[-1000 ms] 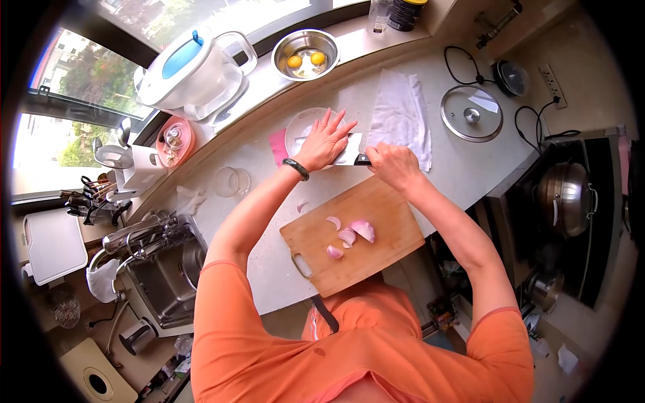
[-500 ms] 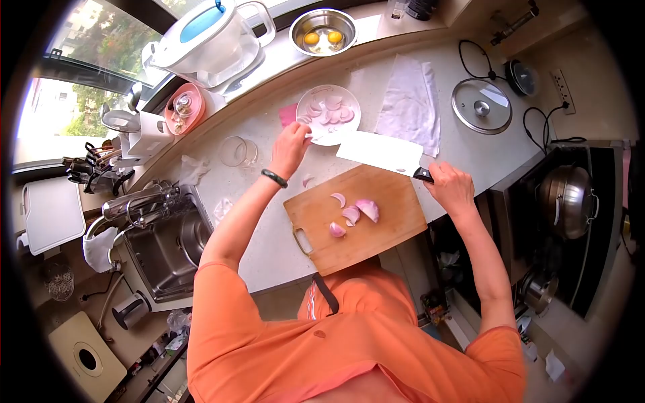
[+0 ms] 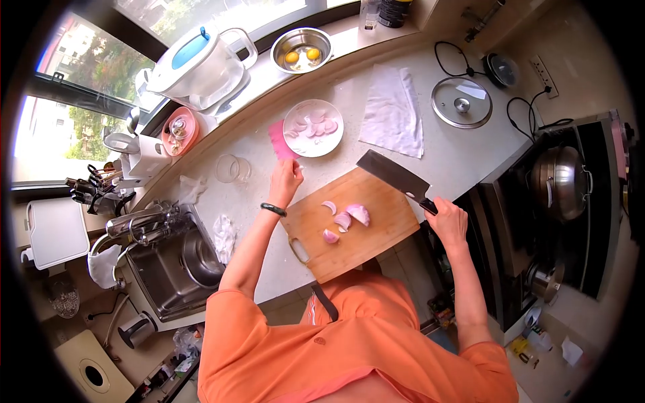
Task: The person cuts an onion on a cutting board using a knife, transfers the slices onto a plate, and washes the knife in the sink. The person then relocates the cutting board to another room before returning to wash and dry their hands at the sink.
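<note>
My right hand [image 3: 448,220] grips the black handle of a cleaver [image 3: 395,174], its broad dark blade over the far right edge of the wooden cutting board [image 3: 376,242]. Several pink onion pieces [image 3: 358,214] lie mid-board, a few thin, others chunkier. Just beyond the board's far left corner, my left hand [image 3: 287,180] has its fingers drawn together; what they hold, if anything, is too small to name. Above that hand stands a white plate [image 3: 322,146] with sliced onion [image 3: 313,125] on it, partly over a pink cloth [image 3: 280,140].
A white cloth [image 3: 393,111] and a glass lid [image 3: 461,106] lie on the counter. Two egg yolks sit in a metal bowl [image 3: 302,35] on the sill, near a water pitcher [image 3: 201,74]. At left is the sink [image 3: 164,289]; at right, a pot [image 3: 561,181] stands on the stove.
My left hand has drawn back from the plate toward me. The cleaver has turned, its blade now dark instead of bright with glare. The camera view has shifted slightly.
</note>
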The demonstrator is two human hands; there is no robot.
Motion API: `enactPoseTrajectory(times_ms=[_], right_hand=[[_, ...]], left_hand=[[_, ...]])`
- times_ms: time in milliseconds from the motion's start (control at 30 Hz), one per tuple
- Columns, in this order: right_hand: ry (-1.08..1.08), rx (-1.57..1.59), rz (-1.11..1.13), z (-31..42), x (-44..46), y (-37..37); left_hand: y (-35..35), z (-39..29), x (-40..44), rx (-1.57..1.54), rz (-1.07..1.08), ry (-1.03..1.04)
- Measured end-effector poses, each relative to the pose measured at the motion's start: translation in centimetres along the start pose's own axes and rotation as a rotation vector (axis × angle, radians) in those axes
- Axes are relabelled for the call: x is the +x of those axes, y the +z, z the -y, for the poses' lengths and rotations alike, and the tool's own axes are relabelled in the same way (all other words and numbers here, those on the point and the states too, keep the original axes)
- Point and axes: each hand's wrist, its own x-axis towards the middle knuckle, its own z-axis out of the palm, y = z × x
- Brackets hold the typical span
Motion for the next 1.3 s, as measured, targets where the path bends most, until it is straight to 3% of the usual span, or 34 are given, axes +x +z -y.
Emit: enactPoseTrajectory(times_ms=[100,167,267,533,700,800,933,1067,1167,1300], right_hand=[[0.052,0.036,0.005,-0.7,-1.2,0.0],[0.082,0.040,-0.002,-1.0,-1.7,-0.1],[0.133,0.084,-0.036,-1.0,-2.4,-0.3],[0.285,0.121,-0.066,-2.2,-4.7,0.4],[0.331,0.133,-0.032,-2.5,-5.7,0.4],[0.337,0.175,-0.019,-2.4,-5.4,0.5],[0.316,0.299,-0.012,-1.7,-5.2,0.4],[0.292,0.482,0.117,-0.1,-5.1,0.2],[0.241,0.597,0.236,1.5,-5.2,0.1],[0.163,0.725,0.388,3.7,-7.0,1.1]], left_hand=[[-2.0,-2.6,5.2,-0.132,-0.028,-0.073],[-1.7,-3.8,9.0,0.052,-0.193,0.120],[0.7,-5.6,15.4,0.182,-0.073,0.285],[12.3,-4.1,27.4,0.767,0.072,0.447],[13.6,-3.2,29.6,0.748,0.052,0.435],[11.9,-4.0,29.3,0.689,0.151,0.397],[7.1,-6.4,26.4,0.436,0.028,0.339],[1.3,-4.6,21.3,0.390,0.014,0.251],[-2.5,-4.6,15.4,0.201,-0.129,0.254],[-4.3,-6.8,0.6,-0.094,-0.142,-0.079]])
